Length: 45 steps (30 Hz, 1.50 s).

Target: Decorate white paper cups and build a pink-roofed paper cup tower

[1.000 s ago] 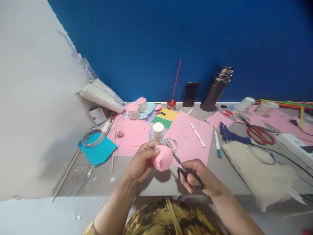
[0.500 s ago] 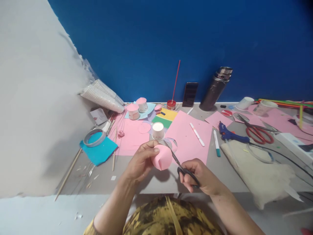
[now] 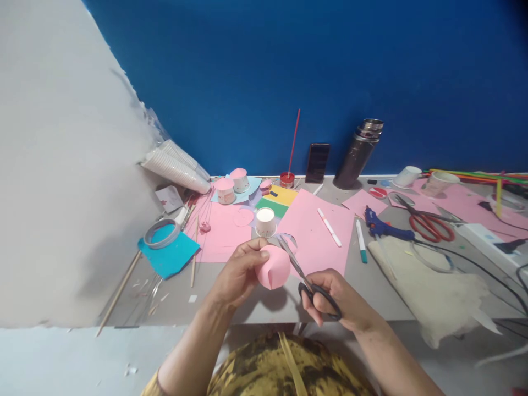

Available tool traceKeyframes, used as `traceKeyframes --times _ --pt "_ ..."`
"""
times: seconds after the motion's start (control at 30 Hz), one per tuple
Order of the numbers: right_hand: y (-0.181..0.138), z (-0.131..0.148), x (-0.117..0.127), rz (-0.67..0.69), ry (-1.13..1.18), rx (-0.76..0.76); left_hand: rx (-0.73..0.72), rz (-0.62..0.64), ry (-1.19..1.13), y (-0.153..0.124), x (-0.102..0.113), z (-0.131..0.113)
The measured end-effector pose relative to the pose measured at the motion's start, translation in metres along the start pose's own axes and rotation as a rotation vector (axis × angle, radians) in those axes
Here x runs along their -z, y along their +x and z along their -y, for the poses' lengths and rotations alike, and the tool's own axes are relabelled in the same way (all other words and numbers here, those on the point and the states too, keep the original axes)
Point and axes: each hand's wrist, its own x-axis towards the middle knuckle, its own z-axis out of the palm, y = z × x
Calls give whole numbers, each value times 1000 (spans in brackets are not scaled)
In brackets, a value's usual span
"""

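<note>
Between the thumb and fingers of my left hand point(image 3: 240, 269) is a round piece of pink paper point(image 3: 274, 268), with a slit or fold near its lower middle. My right hand point(image 3: 330, 297) grips black-handled scissors point(image 3: 296, 263), fingers through the loops. Their blades point up and left, just right of the pink paper; whether they touch it I cannot tell. Beyond the paper stands a small white cup point(image 3: 265, 222). A large pink sheet point(image 3: 307, 220) lies behind the scissors, with a cut-out hole near its left edge.
Two small cups with pink tops point(image 3: 225, 191) stand at the back left. A blue glue gun point(image 3: 388, 225), a green-capped marker point(image 3: 361, 242), red-handled scissors point(image 3: 431, 226) and a beige cloth point(image 3: 424, 286) lie to the right. A dark flask point(image 3: 357, 157) leans against the blue wall. Blue paper point(image 3: 175, 256) carries a tape roll at left.
The scissor blades have parted slightly and shifted a little. The view has turned slightly; my left hand keeps hold of the pink paper in nearly the same place.
</note>
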Motion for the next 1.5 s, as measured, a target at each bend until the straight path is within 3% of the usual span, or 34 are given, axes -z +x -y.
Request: traceKeyframes --times 0.5,0.77,1.2,1.5 --pt "-3 -7 2 -53 -3 -72 21 -16 39 -2 0 0" --pt "-3 4 -3 -29 -21 -38 16 -12 46 -2 2 1" --pt "-2 -4 3 -2 -35 1 9 -12 31 -2 1 1" --pt "-2 -6 2 -48 -17 -54 16 5 24 -1 1 0"
